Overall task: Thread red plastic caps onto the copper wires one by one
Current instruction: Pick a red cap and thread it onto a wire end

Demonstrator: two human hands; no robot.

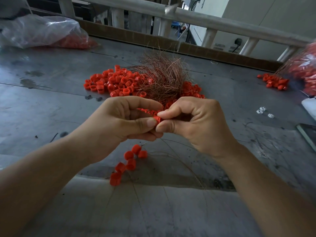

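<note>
My left hand (123, 120) and my right hand (193, 124) meet at the middle of the view and pinch one red plastic cap (157, 120) between thumbs and forefingers. A thin copper wire (179, 161) runs down from the hands, with several red caps (130, 161) strung on it below my left wrist. Behind the hands lies a heap of loose red caps (112, 82) with a tangled bundle of copper wires (162, 77) resting on top.
The grey metal table (51, 106) carries a clear plastic bag of red caps (42, 33) at the back left and another bag (304, 69) at the right edge, with a small pile of caps (273, 82) beside it. Small white pieces (264, 111) lie at the right.
</note>
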